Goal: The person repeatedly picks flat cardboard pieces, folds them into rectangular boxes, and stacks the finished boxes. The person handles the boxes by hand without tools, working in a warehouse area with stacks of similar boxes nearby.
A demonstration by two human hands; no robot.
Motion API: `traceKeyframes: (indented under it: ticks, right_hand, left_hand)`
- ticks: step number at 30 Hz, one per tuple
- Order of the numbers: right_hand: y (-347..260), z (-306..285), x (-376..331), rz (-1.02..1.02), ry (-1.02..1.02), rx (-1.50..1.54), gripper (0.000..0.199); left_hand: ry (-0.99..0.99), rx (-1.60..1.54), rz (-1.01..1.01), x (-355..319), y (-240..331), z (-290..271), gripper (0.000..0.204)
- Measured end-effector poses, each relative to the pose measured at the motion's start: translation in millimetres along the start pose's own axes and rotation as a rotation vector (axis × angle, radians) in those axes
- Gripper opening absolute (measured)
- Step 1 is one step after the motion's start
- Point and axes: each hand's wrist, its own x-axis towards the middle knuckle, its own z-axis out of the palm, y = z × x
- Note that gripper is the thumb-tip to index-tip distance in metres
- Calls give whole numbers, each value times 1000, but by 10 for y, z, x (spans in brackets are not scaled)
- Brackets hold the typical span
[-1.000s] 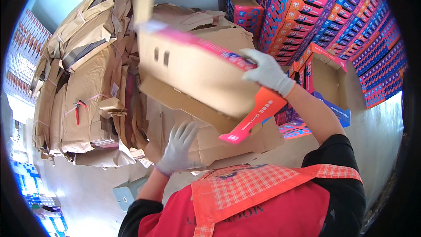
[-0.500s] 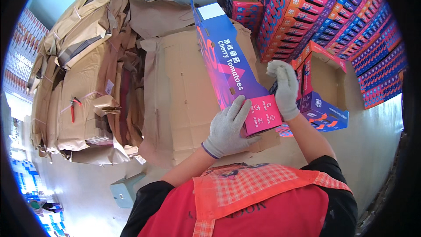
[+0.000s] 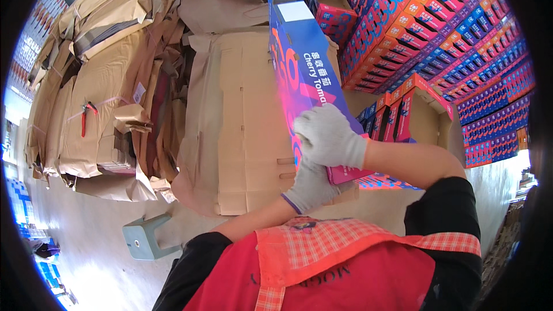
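Observation:
A long blue, purple and pink printed cardboard box (image 3: 308,52), partly folded, stands in front of me. Its long side panel is tilted, and the near end has a pink face. My left hand (image 3: 313,189), in a pale grey glove, grips the near left corner of this box. Crossing over it, my right hand (image 3: 331,135), also gloved, lies on the box's near left edge. The right fingers are curled closed, and whatever they may hold is hidden. They also cover most of the left fingers.
Beneath the box is a wide stack of flat brown cardboard (image 3: 230,121). Paper-wrapped bundles (image 3: 103,103) stand at left, with red-handled pliers (image 3: 86,116) on them. A grey-blue stool (image 3: 147,239) sits on the floor. Formed boxes (image 3: 429,109) and tall box stacks (image 3: 415,17) fill the right.
My right hand has crossed leftward from the box's right side to its left edge, over my left hand, and its fingers have curled. The view has shifted slightly.

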Motion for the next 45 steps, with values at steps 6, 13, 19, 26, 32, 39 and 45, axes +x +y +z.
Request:
traceKeyframes:
  ticks: [6, 13, 19, 26, 32, 39, 45]
  right_hand:
    - [-63, -146, 613, 34, 564, 299, 20]
    - [431, 10, 912, 482, 61, 663, 21]
    - [1204, 944, -11, 193, -222, -340, 11]
    - [1065, 1131, -1378, 38, -194, -299, 11]
    - [284, 1108, -1615, 89, -348, -11, 31]
    - [755, 682, -1258, 448, -19, 14, 49]
    - [120, 396, -1605, 271, -884, 469, 57]
  left_hand:
    - [178, 43, 1, -213, -58, -154, 130]
    - [145, -168, -51, -417, 208, -187, 119]
    - [-216, 158, 159, -883, 191, -667, 47]
    - [-139, 1525, 385, -794, -855, -2101, 60]
    - [-961, 1149, 170, -462, -1205, -1571, 32]
    - [-262, 1108, -124, -275, -606, -1434, 40]
    - [-1071, 327, -139, -1180, -454, -1387, 76]
